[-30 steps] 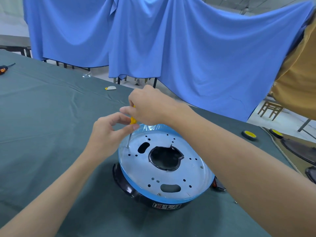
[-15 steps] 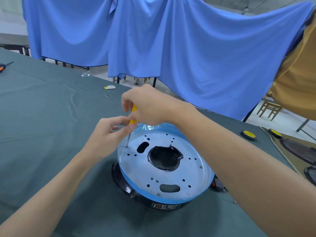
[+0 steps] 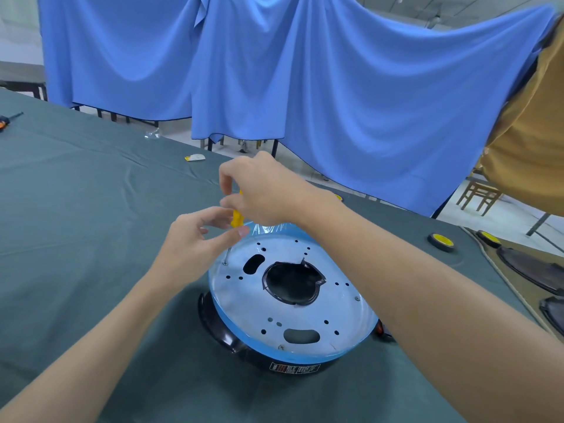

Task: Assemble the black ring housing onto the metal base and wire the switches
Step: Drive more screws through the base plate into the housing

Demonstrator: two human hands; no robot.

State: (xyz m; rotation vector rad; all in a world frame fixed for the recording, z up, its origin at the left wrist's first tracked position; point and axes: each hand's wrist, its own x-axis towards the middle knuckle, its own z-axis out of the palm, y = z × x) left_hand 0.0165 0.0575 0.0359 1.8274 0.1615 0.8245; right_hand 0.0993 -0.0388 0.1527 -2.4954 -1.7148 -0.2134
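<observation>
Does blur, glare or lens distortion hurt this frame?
Head view: even, soft light; the left hand is smeared at the fingertips near the screwdriver; the metal base carries a bluish sheen, holes legible; wide-angle stretch grows toward the frame corners; the label on the black ring housing is too soft to read.

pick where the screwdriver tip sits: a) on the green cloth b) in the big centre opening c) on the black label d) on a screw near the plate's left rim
d, the yellow screwdriver ends on a screw near the left rim of the metal base
</observation>
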